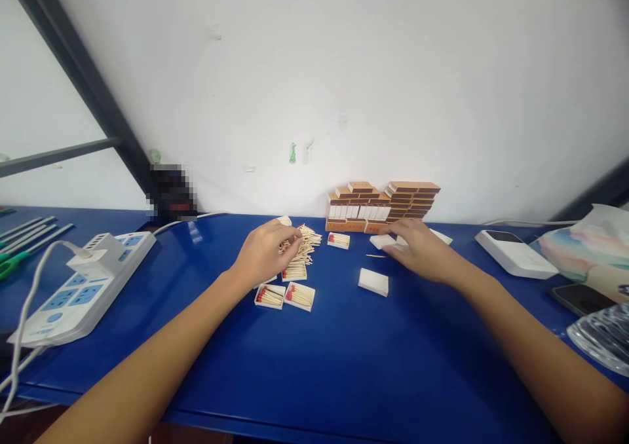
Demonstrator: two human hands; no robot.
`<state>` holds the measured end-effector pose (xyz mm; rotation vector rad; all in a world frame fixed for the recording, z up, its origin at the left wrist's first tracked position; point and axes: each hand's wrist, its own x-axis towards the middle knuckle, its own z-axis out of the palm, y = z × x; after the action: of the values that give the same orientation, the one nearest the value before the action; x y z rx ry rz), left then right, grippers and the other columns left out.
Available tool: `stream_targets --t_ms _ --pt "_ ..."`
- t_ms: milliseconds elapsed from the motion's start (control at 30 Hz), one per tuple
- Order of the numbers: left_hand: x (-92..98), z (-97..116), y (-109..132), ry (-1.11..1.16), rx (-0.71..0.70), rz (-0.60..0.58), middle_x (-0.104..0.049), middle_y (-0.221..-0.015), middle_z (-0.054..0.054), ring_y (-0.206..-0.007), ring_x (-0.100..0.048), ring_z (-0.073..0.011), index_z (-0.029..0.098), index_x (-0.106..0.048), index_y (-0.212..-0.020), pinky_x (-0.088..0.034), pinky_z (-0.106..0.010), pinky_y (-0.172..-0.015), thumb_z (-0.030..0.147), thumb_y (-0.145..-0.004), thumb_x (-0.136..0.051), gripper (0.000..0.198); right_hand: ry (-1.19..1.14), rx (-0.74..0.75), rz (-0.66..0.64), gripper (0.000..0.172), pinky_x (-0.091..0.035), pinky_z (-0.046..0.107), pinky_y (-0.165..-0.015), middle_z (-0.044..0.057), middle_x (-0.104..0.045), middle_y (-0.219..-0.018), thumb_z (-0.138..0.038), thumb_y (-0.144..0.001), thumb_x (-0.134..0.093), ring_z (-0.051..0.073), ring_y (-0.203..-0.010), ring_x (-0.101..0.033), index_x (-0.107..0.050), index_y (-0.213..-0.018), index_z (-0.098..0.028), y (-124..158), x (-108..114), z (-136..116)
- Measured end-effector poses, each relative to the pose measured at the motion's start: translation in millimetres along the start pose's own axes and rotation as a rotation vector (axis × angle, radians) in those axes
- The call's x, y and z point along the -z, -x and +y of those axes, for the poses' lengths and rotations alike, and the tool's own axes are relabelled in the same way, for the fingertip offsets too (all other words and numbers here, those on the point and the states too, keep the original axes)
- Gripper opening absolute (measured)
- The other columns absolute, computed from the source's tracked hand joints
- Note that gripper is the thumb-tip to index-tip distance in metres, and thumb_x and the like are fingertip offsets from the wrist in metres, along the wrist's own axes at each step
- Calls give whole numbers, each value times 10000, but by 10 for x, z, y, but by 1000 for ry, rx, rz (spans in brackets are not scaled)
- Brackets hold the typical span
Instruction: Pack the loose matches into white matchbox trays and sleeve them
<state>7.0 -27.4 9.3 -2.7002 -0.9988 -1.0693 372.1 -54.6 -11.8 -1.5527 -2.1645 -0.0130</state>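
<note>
My left hand [263,251] is over a heap of loose matches [308,242], its thumb and fingertips drawn close together. Whatever is between them is too small to make out. Open trays filled with red-headed matches, one [269,296] beside another [300,296], lie just in front of it, and a third filled tray [295,272] touches the heap. My right hand [417,246] is at a group of white matchbox trays [381,241], with thumb and fingers apart around them. A single match [376,256] lies by its thumb. Nearer me rests a white tray [373,281], seemingly face down.
Stacked brown matchboxes [383,208] stand against the wall, with a filled tray [339,240] before them. A power strip [83,293] with cables and green-handled scissors [10,267] are on the left. On the right are a white device [515,254], a dark phone-like object [582,298] and plastic packaging [602,336].
</note>
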Motion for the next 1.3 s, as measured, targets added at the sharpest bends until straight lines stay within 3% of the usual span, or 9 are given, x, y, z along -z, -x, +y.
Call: stream_targets --t_ms 133,267,400,633,833,900,1000,1167,1300 --pt "2 12 -5 3 -21 12 -760 -861 -42 -798 -658 -188 216 -754 -986 -516 -324 -712 266 -1006 -586 176 -63 8 -25 219 -474 475 -988 116 -710 -1088 -423 -930 -558 319 -1094 -600 -673 -883 -242 -21 6 118" --pt "8 20 -8 -11 -15 12 -757 -854 -44 -802 -663 -191 214 -758 -974 -512 -321 -706 268 -1006 -588 181 87 -53 79 219 -479 471 -930 137 -714 -1012 -399 -920 -544 334 -1031 -611 -665 -875 -222 -14 138 201" --pt "-5 12 -3 -9 -21 -1 -756 -842 -41 -793 -654 -191 209 -758 -987 -506 -322 -700 273 -1011 -584 187 227 -135 59 246 -479 484 -861 148 -722 -954 -395 -903 -544 365 -994 -609 -700 -862 -208 42 219 228" --pt "7 16 -8 -4 -14 16 -761 -853 -45 -796 -659 -193 203 -759 -980 -513 -332 -710 276 -1007 -589 186 222 -91 -55 205 -475 450 -911 119 -738 -951 -303 -865 -572 329 -1005 -612 -751 -799 -229 -41 63 74" --pt "36 26 -29 1 -21 74 -770 -864 -35 -811 -657 -188 200 -751 -982 -515 -331 -731 244 -1001 -590 168 274 -145 -109 93 -481 426 -825 111 -737 -842 -218 -743 -670 315 -909 -641 -749 -697 -235 -136 8 205" --pt "37 35 -32 1 -28 70 -766 -849 -34 -795 -651 -186 205 -750 -964 -513 -331 -726 238 -1002 -583 175 270 -158 -117 68 -480 418 -787 99 -727 -801 -262 -738 -720 317 -890 -637 -753 -680 -248 -137 11 244" --pt "40 50 -36 1 -31 67 -761 -831 -32 -781 -643 -185 210 -746 -934 -506 -328 -715 237 -1003 -576 186 266 -166 -124 183 -474 411 -741 97 -703 -754 -368 -784 -736 320 -878 -618 -743 -640 -256 -127 13 274" --pt "50 47 -40 5 -23 70 -763 -840 -33 -795 -645 -190 202 -747 -960 -508 -333 -730 237 -1006 -581 176 268 -136 -110 217 -479 424 -768 126 -694 -861 -331 -830 -686 332 -942 -596 -681 -635 -237 -110 13 272" --pt "60 43 -39 1 -12 60 -765 -845 -40 -809 -653 -195 201 -746 -975 -514 -339 -744 247 -1011 -573 183 257 -90 -71 217 -469 466 -837 156 -680 -972 -350 -910 -581 348 -984 -573 -644 -749 -219 -111 34 214"
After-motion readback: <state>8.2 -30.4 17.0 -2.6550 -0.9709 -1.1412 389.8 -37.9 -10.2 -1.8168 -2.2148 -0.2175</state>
